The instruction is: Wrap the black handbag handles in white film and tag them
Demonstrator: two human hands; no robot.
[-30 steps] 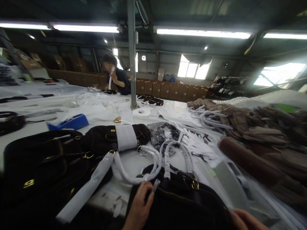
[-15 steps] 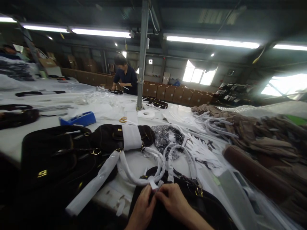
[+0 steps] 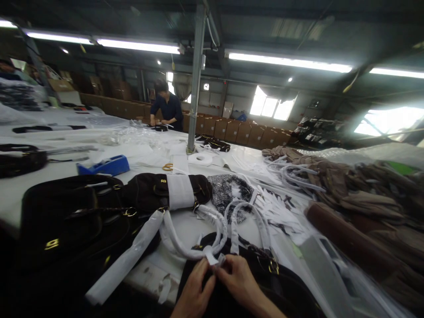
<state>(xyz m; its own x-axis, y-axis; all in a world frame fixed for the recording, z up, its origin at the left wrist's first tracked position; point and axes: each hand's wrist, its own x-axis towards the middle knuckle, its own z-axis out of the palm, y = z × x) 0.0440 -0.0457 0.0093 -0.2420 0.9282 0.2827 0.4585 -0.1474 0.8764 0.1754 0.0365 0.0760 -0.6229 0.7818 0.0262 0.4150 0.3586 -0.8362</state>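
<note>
My left hand (image 3: pixel 196 285) and my right hand (image 3: pixel 241 279) meet at the front of the table, fingertips pinched on a short white strip (image 3: pixel 210 257) with a jagged end. This strip lies at the white-wrapped handle (image 3: pixel 180 242) of a dark bag (image 3: pixel 285 287) under my hands. A second wrapped handle loop (image 3: pixel 234 221) stands up just beyond. To the left lies another dark bag (image 3: pixel 62 212) with gold fittings. Behind the handles, a dark pouch (image 3: pixel 145 191) has a white band (image 3: pixel 180 191) around it.
A blue tape dispenser (image 3: pixel 104 165) stands left, near yellow-handled scissors (image 3: pixel 168 167) and a white roll (image 3: pixel 199 159). Brown bags (image 3: pixel 364 194) are heaped on the right beside a grey box-shaped object (image 3: pixel 327 265). A metal post (image 3: pixel 195 79) rises mid-table; a co-worker (image 3: pixel 168 106) stands beyond.
The view has shifted slightly. My fingers still hold the strip at the handle, with the right fingers moved a little on it. The co-worker's hands have come down to the table.
</note>
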